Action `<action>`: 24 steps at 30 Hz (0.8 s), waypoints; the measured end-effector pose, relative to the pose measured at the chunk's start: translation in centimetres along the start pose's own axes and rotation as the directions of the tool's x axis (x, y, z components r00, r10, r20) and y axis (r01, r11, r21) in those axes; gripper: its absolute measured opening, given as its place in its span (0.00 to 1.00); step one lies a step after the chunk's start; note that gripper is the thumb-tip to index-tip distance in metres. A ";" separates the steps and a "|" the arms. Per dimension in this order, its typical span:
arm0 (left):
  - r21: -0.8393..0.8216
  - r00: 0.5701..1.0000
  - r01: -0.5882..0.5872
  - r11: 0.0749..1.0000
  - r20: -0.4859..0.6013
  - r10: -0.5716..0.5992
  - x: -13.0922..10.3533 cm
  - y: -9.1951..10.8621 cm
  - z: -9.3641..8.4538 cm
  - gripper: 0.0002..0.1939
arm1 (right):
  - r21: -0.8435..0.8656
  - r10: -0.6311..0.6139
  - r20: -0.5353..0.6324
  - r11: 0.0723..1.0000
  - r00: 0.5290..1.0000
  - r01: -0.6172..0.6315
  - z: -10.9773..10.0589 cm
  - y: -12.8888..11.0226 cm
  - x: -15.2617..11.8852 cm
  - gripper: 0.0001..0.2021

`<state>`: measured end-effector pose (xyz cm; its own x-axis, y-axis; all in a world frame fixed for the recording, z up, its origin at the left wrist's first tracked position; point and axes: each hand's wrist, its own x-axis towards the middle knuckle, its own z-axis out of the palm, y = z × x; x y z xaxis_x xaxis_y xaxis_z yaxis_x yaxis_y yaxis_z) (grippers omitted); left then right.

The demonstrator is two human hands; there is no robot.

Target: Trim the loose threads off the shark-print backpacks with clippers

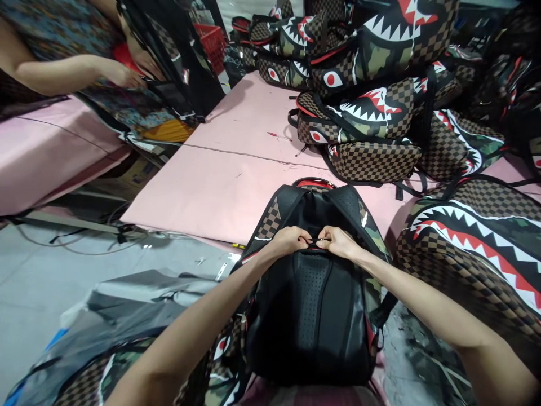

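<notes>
A black backpack (274,316) with checkered and camouflage sides leans against the table edge, its padded back panel and shoulder straps facing me. My left hand (292,239) is closed in a pinch at a dark seam or opening across the upper back panel. Close beside it, my right hand (337,241) pinches the same strip from the other side. The fingertips of both hands nearly meet. Whether a zipper or an edge of fabric is between them is too small to tell. Red trim shows at the bag's top.
On the pink table (203,186) lies a red pen (279,136). Shark-print backpacks (367,113) are piled at the right, and another backpack (477,242) stands close by my right arm. Across the table, a co-worker's hand (122,74) works on a dark bag. Grey sheeting (127,304) covers bags at lower left.
</notes>
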<state>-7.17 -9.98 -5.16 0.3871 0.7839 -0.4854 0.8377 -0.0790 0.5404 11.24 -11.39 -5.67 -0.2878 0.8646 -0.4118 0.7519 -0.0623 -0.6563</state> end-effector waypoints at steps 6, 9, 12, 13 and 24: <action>0.223 0.987 -0.156 0.962 0.003 0.160 0.8 0.5 0.0 0.11 | -0.260 -0.129 -0.029 0.959 0.991 0.117 -1.7 -0.8 -1.5 0.07; 0.301 0.984 -0.136 0.944 -0.072 0.165 0.4 0.7 0.9 0.11 | -0.345 -0.170 -0.086 0.930 0.982 0.131 -2.4 -0.8 -2.5 0.07; 0.338 0.977 -0.089 0.937 -0.152 0.147 -0.4 0.8 2.1 0.13 | -0.363 -0.117 -0.086 0.929 0.989 0.078 -2.6 -0.7 -2.9 0.09; 0.346 0.974 -0.064 0.936 -0.182 0.135 -0.6 0.9 2.6 0.14 | -0.360 -0.098 -0.073 0.930 0.992 0.066 -2.6 -0.7 -3.0 0.09; 0.134 0.838 0.276 0.952 -0.518 -0.170 -1.3 1.0 5.5 0.12 | -0.429 -0.061 0.002 0.902 0.998 0.056 -2.2 -1.3 -2.7 0.10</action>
<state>-4.69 -14.52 -7.74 -0.0177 0.9896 -0.1425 0.9556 0.0586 0.2887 12.30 -12.55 -2.30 -0.3344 0.8660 -0.3718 0.9162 0.2063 -0.3435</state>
